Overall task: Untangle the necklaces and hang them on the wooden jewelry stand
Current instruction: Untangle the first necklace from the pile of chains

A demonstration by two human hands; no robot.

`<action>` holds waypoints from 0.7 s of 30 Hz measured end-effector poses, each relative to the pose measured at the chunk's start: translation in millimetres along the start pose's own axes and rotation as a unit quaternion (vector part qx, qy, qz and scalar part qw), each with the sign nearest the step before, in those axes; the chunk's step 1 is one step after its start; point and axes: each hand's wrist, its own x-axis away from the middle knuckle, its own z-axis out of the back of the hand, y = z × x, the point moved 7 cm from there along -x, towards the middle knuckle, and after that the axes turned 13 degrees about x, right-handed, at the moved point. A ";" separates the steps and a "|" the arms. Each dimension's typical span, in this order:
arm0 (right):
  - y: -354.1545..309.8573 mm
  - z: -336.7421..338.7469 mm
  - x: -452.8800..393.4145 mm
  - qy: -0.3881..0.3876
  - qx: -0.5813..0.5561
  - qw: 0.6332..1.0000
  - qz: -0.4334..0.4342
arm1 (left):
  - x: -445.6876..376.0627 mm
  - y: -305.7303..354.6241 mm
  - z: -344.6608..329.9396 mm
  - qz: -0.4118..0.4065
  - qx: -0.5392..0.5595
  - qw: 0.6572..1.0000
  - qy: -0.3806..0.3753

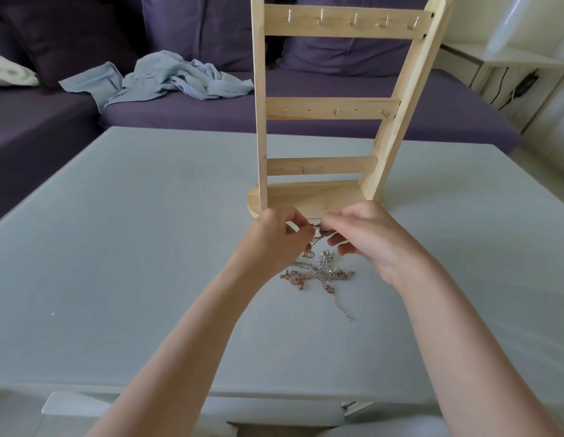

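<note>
both the left hand (pixel 276 238) and the right hand (pixel 365 236) pinch a bit of the tangled silver and rose-gold necklace chains (pixel 318 274), lifting it just in front of the pale wooden jewelry stand (pixel 334 105). the rest of the tangle lies on the grey table (pixel 132 247) below the hands, and the stand's metal hooks (pixel 353 20) are bare.

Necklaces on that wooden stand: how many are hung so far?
None yet: every hook on the pale wooden jewelry stand is bare. Right now the left hand and right hand pinch a silver chain between them, working at it. The tangle of silver and rose-gold necklaces lies on the grey table, so nearly all the untangling and hanging remains.
</note>
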 end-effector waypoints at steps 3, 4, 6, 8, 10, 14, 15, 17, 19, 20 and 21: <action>-1.3 -4.6 1.2 -0.034 -0.062 0.997 -0.010 | 0.3 -1.9 -0.1 0.026 0.048 0.998 -0.004; -2.3 -5.0 1.9 -0.042 -0.094 0.995 -0.012 | 0.6 -1.7 0.6 0.035 0.074 0.997 -0.006; -3.7 -4.9 2.9 -0.047 -0.134 0.990 -0.013 | 1.6 -3.1 0.7 0.059 0.109 0.992 -0.017; -3.9 -5.1 3.6 -0.039 -0.095 0.995 -0.005 | 2.6 -9.0 -2.3 0.094 0.125 0.987 -0.033; -4.7 -8.7 4.6 -0.038 -0.056 0.998 0.003 | 3.2 -16.3 -3.3 0.129 0.154 0.979 -0.035; -8.7 -9.6 4.5 -0.049 -0.128 0.991 0.003 | 5.4 -17.6 -4.7 0.176 0.350 0.919 -0.040; -10.5 -8.3 4.4 -0.048 -0.150 0.987 0.007 | 6.1 -16.4 -5.8 0.189 0.400 0.896 -0.044; -13.1 -6.3 4.4 -0.036 -0.164 0.986 0.018 | 6.4 -14.7 -5.6 0.201 0.447 0.870 -0.045; -13.7 -3.9 5.1 -0.009 -0.135 0.990 0.030 | 5.9 -12.4 -4.1 0.189 0.438 0.878 -0.044; -13.7 -2.9 5.2 0.004 -0.119 0.992 0.034 | 5.5 -11.4 -2.6 0.173 0.412 0.894 -0.040; -13.9 -1.7 5.4 0.014 -0.108 0.993 0.037 | 4.9 -10.7 -0.6 0.153 0.373 0.914 -0.034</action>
